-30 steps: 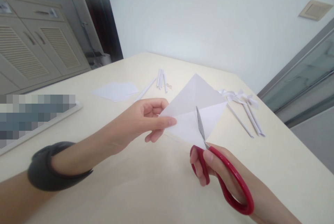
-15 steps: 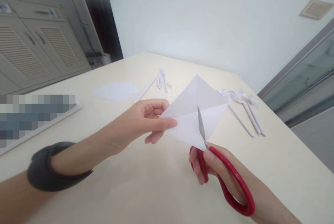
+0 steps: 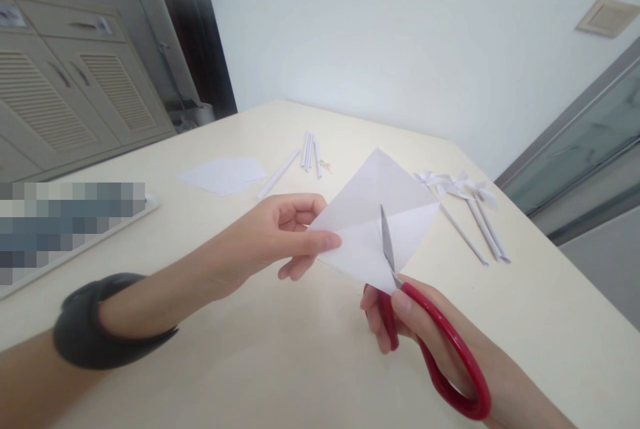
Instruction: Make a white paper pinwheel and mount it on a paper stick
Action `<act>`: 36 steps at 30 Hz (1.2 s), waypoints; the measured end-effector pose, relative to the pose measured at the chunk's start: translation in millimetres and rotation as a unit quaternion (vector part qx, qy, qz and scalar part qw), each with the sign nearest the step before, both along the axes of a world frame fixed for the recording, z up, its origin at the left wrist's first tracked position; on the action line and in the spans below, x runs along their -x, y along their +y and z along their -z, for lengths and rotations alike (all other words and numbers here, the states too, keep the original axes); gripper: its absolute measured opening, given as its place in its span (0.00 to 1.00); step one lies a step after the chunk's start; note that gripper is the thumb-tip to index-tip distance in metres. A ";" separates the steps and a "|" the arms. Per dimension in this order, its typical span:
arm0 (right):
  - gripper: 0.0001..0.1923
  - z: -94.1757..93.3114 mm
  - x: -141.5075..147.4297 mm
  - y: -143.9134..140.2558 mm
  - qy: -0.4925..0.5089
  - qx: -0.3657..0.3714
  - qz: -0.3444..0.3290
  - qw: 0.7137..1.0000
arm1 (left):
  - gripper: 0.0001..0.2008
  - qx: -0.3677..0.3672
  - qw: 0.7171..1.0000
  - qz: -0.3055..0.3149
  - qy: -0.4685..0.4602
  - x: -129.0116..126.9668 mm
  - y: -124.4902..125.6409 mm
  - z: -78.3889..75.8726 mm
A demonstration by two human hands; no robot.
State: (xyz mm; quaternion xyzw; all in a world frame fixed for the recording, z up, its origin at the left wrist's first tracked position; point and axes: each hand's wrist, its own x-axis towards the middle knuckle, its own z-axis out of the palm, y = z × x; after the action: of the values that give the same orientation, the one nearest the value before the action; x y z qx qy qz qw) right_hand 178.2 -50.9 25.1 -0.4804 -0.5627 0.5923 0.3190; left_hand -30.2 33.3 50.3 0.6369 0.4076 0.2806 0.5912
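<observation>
1 scissor blade [image 3: 387,242] over paper [image 3: 370,192] | other hidden | left-edge object [image 3: 65,236] pixelated

Person's left forearm [image 3: 170,282] slanting up from lower left; left hand [image 3: 273,232] pinching, left thumb [image 3: 323,241] stretched rightward, left fingers [image 3: 303,266] bent. Person's right forearm [image 3: 505,369] rising from lower right; right hand [image 3: 423,322] gripping, thumb angled up-left, fingertips curled. Hands near each other, apart, left one higher in view.
</observation>
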 end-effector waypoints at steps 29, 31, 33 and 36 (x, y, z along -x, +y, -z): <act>0.23 1.1 -1.5 -2.0 -0.048 -0.016 0.014 0.999 | 0.13 -0.031 0.999 0.038 -0.007 5.0 -2.3 2.0; 0.24 2.0 -2.0 -1.0 -0.051 -0.018 0.010 0.999 | 0.13 -0.041 0.998 0.040 -0.004 5.7 -2.4 2.0; 0.24 3.9 -2.5 -0.4 -0.051 -0.016 0.001 0.999 | 0.13 -0.051 0.998 0.042 0.002 5.8 -2.6 1.8; 0.24 7.1 -2.6 -0.5 -0.046 -0.014 0.007 0.999 | 0.13 -0.061 0.997 0.040 0.017 5.4 -3.5 1.3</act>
State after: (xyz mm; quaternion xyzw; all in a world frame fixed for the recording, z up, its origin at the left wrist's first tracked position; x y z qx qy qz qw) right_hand 180.8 -51.4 18.0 -0.5062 -0.5816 0.5596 0.3038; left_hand -35.6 29.8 49.0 0.6923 0.3738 0.2700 0.5551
